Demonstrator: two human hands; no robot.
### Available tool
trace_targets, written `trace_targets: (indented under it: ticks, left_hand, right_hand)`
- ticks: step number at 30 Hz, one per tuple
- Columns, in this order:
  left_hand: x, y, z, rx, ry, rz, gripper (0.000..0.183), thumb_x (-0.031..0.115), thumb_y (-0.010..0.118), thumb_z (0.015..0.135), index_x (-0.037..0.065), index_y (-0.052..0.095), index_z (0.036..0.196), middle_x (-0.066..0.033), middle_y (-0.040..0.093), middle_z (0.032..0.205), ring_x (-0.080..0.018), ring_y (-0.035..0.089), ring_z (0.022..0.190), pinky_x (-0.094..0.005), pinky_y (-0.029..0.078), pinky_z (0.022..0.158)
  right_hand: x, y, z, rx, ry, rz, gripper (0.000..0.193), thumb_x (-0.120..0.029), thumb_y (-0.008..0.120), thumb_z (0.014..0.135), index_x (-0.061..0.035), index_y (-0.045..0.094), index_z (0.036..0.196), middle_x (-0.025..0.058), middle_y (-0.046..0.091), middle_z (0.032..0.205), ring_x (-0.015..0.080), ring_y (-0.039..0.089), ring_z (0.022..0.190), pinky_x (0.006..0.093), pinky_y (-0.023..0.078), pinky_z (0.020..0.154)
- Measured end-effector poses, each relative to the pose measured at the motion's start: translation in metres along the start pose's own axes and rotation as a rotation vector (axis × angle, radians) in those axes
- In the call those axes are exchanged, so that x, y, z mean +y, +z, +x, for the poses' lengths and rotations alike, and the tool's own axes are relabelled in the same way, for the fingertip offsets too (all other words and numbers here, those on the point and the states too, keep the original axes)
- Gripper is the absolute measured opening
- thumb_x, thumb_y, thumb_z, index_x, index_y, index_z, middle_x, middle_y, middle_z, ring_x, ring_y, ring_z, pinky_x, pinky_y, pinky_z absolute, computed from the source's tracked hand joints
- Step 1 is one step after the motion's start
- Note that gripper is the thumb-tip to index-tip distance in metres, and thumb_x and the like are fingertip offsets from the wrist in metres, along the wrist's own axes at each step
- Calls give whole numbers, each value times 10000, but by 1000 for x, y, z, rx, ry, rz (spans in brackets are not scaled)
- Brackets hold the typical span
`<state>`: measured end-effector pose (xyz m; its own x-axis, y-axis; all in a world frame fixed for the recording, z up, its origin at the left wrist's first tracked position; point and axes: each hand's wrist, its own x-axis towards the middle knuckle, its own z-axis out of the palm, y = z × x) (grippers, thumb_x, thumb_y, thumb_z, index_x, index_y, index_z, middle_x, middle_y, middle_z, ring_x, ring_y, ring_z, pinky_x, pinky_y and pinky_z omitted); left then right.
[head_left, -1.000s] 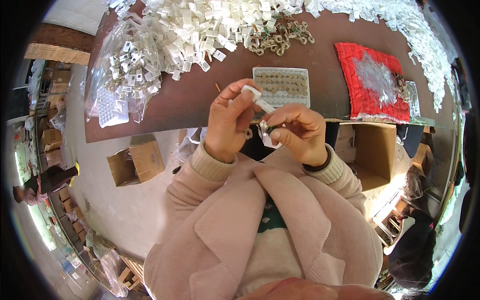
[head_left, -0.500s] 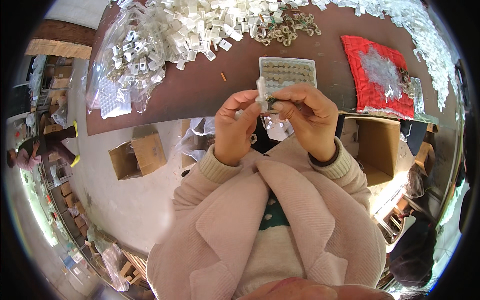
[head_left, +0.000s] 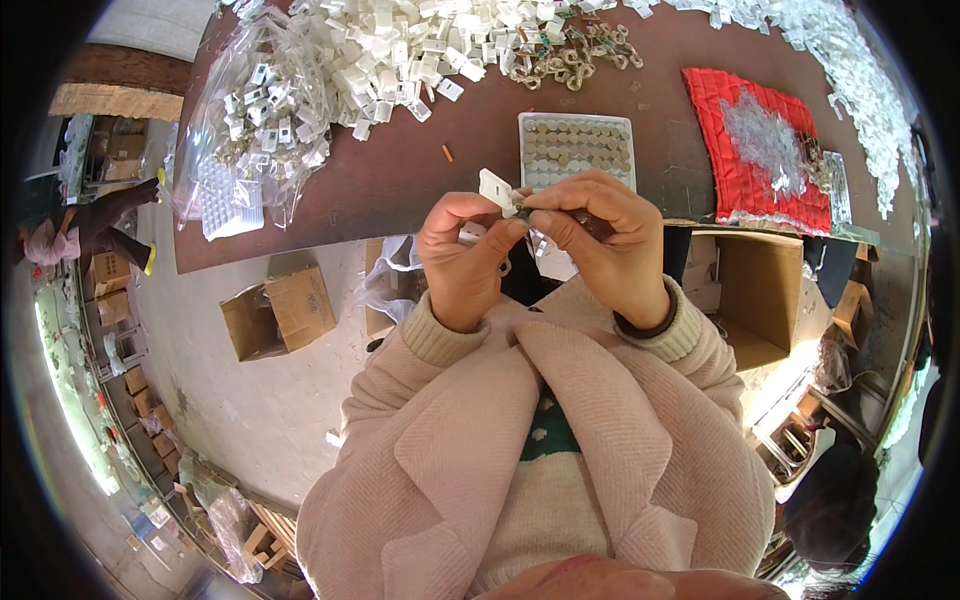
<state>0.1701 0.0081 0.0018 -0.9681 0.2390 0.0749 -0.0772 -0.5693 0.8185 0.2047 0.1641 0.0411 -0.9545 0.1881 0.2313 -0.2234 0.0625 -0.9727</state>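
My left hand (head_left: 458,262) is closed, with a small white plastic casing (head_left: 496,190) pinched between thumb and fingers above the table's near edge. Against the casing's lower end, my right hand (head_left: 610,240) pinches a small dark part (head_left: 523,212), mostly covered by the fingertips. The two hands nearly touch. Just beyond them lies a white tray (head_left: 628,182) holding rows of round grey button-like pieces (head_left: 577,142).
White plastic casings (head_left: 410,60) are heaped at the far left, beside a clear bag (head_left: 270,130) of similar parts. Wired bits (head_left: 575,60) lie far off. A red cloth (head_left: 715,150) carries clear pieces. Cardboard boxes (head_left: 300,305) stand below.
The white casing has turned from upright and edge-on to tilted left, showing its flat face. Both hands have shifted slightly left and down. A person at the far left has moved.
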Motion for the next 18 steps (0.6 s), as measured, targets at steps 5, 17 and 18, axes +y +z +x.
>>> trace_targets:
  ticks: [5, 17, 18]
  left_hand:
    - [-6, 1, 2, 7, 76, -31, 228, -69, 740, 853, 26, 626, 1026, -108, 720, 1010, -94, 650, 849, -225, 538, 719]
    - [-13, 9, -10, 80, 231, 91, 266, -52, 693, 906, 30, 560, 1121, -164, 704, 1121, -137, 664, 934, -263, 537, 830]
    - [-14, 9, -10, 83, 244, 67, 266, -52, 688, 910, 32, 556, 1125, -170, 702, 1134, -139, 664, 941, -263, 537, 834]
  right_hand:
    - [-1, -1, -3, -67, 8, 42, 221, 52, 751, 817, -27, 758, 1023, 61, 689, 876, 106, 622, 739, 204, 480, 632]
    - [0, 17, -7, 44, 157, 244, 277, 82, 658, 830, 14, 609, 1094, 69, 696, 909, 66, 638, 796, 214, 502, 654]
    - [2, 17, -6, 45, 123, 235, 275, 79, 662, 830, 10, 606, 1090, 69, 697, 909, 72, 643, 801, 217, 507, 665]
